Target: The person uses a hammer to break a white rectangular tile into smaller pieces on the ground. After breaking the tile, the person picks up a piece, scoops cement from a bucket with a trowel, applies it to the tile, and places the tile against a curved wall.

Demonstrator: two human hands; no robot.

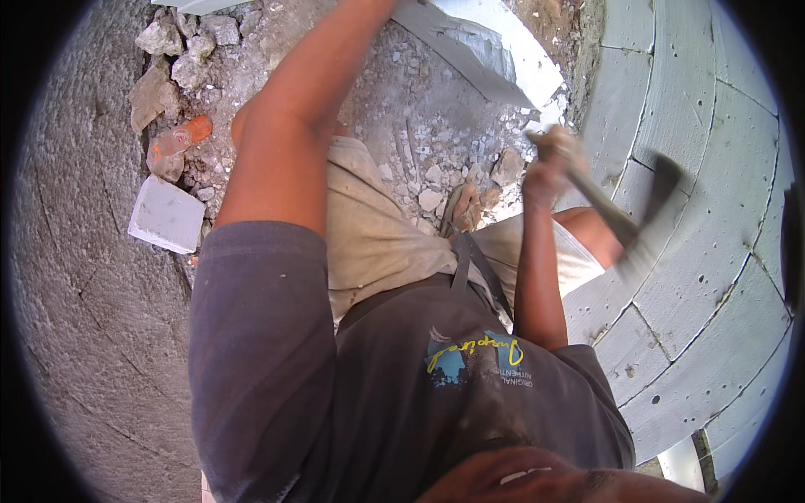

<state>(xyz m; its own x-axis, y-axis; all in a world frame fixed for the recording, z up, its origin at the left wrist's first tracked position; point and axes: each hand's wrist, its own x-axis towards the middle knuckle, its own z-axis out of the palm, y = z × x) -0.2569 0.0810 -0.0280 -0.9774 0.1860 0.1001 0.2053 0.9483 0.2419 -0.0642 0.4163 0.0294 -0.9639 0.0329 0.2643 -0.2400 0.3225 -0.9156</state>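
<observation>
My left arm [293, 117] reaches up past the top edge, where the hand is out of sight, beside a cut white block [511, 50] lying on the rubble. My right hand [549, 163] is closed on the handle of a hatchet-like tool, whose dark head [667, 184] is smeared by motion at the right. Below that block and around my sandalled foot [461, 205] lie pale chips and broken stones [432, 199].
A wall of grey-white blocks [704, 277] curves along the right. Rough grey concrete [92, 293] runs down the left. Beside it are stone chunks [159, 33], a plastic bottle with orange liquid [189, 134] and a loose white block piece [163, 214].
</observation>
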